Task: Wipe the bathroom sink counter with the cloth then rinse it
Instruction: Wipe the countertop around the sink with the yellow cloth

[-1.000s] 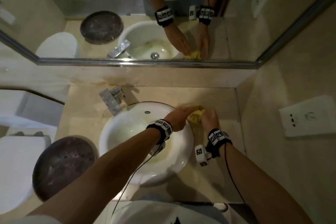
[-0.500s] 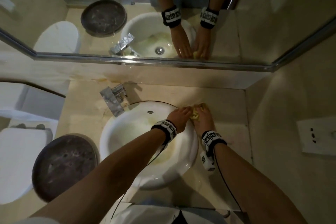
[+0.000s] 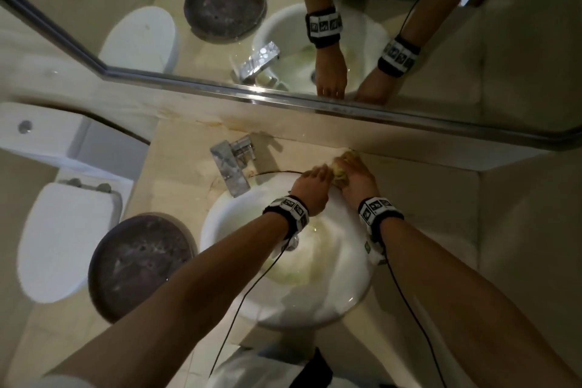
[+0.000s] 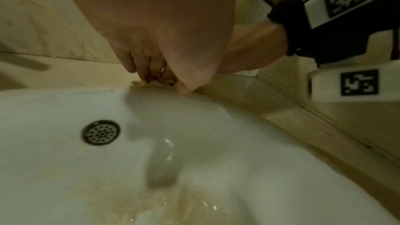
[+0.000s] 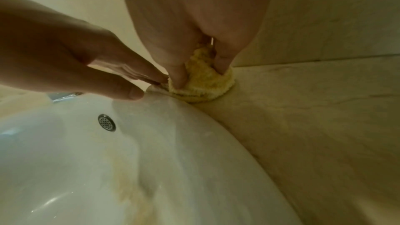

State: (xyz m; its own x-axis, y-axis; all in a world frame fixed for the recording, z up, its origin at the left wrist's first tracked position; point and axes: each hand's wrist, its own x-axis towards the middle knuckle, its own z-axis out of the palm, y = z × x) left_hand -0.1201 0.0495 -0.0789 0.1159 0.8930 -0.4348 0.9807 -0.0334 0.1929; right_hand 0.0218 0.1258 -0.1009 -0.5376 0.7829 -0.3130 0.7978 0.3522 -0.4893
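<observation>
A bunched yellow cloth [image 3: 341, 168] lies on the beige counter [image 3: 434, 198] behind the right rim of the white sink [image 3: 226, 224], close to the back wall. My right hand [image 3: 357, 173] grips the cloth [image 5: 203, 81], fingers and thumb dug into it. My left hand [image 3: 316, 176] is beside it; its straight fingers [image 5: 138, 74] touch the cloth's left edge, and its thumb rests on the sink rim. The left wrist view shows only a strip of cloth [image 4: 160, 81] under the left fingers. Yellowish water stains the basin [image 4: 173, 203].
A chrome faucet [image 3: 231, 167] stands at the back left of the sink. A dark round dish [image 3: 138, 264] sits on the counter to the left, with a white toilet [image 3: 63, 239] beyond it. A mirror [image 3: 315, 25] runs above, and a wall closes the right side.
Both hands and the cloth moved from the counter right of the basin towards the back wall. The cloth is now more hidden under the hands.
</observation>
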